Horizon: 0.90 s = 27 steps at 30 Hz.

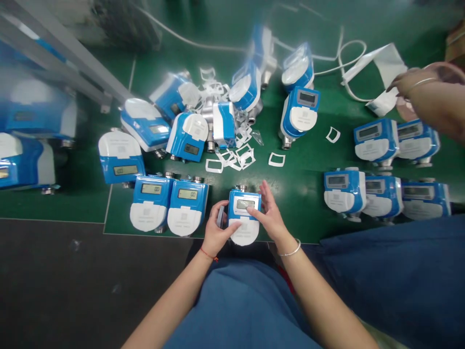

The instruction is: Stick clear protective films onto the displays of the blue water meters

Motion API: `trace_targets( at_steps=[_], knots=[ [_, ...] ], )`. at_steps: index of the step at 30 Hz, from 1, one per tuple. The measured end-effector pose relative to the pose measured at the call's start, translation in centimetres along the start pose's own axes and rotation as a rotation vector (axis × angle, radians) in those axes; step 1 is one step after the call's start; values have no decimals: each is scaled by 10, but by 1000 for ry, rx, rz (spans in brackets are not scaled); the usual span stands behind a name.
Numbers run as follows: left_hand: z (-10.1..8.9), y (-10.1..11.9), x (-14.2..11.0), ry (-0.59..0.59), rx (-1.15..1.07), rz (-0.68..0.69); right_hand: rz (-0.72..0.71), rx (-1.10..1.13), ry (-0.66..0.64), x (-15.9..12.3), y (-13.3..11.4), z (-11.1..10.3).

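A blue and white water meter (244,231) with a small display stands at the table's near edge, between my hands. My left hand (215,231) grips its left side, thumb on the white cover. A thin dark flat object (220,216) sits between those fingers and the meter; its kind is unclear. My right hand (271,215) is at the right side, fingers spread and upright, with the thumb tip touching the display window. Two similar meters (187,206) (150,201) stand just left, their displays lit.
More meters (189,135) crowd the left and back. White frame-shaped pieces (232,157) lie in a heap, with single ones (276,159) nearby. At right stand several meters (345,191) before another person, whose hand (410,82) is near a white strip (390,63). A cable (196,43) crosses the back.
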<state>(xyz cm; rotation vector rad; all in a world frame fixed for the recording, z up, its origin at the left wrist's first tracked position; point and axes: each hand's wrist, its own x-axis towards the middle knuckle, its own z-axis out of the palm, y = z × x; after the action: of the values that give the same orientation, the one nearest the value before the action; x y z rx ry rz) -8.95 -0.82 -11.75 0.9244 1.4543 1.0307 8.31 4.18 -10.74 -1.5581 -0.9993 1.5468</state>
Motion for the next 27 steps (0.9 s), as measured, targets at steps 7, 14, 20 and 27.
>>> trace_targets(
  at_steps=[7, 14, 20, 27],
  knots=[
    [3, -2, -1, 41, -28, -69, -369, -468, 132, -9, -8, -10],
    [5, 3, -3, 48, -24, -140, -577, -635, 155, -21, -19, 4],
    [4, 14, -2, 34, -47, -199, -655, -595, 15, -8, -86, 8],
    [3, 17, 1, -18, -114, -287, -425, -540, 188, 182, -160, 10]
  ],
)
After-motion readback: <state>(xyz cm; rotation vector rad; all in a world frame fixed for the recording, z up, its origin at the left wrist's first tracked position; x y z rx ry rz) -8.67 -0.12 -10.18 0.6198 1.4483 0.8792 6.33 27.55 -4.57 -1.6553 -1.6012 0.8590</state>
